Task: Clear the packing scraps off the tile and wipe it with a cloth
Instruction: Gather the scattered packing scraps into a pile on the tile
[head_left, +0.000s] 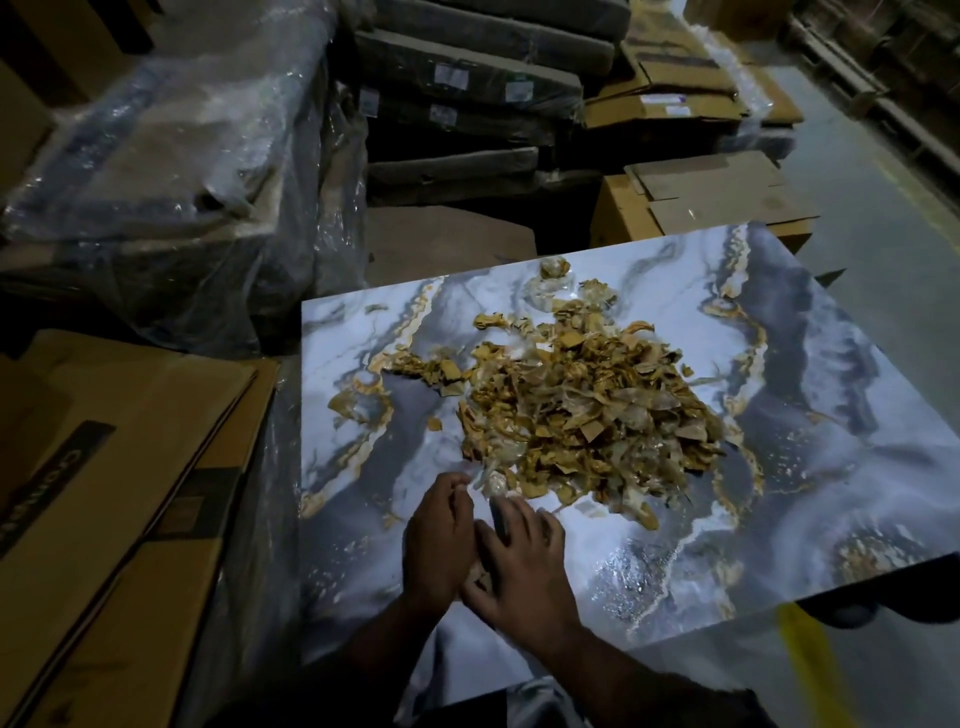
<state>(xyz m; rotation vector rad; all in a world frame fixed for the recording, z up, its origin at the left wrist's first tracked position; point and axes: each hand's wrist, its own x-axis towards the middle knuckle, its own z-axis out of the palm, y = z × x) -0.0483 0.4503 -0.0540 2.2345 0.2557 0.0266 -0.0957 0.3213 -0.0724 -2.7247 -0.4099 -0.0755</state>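
Tile (857, 467) flat in front, packing scraps (587, 410) heaped mid-surface. Both hands, left (439, 540) and right (519, 566), side by side at the heap's near edge; whether pinching scraps, cannot tell. Probably clearing underway, wiping not yet. Next: gathering the heap off.

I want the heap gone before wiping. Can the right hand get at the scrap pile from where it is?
Probably yes. The right hand lies on the tile at the scrap pile's near edge, nothing between them; the left hand sits beside it.
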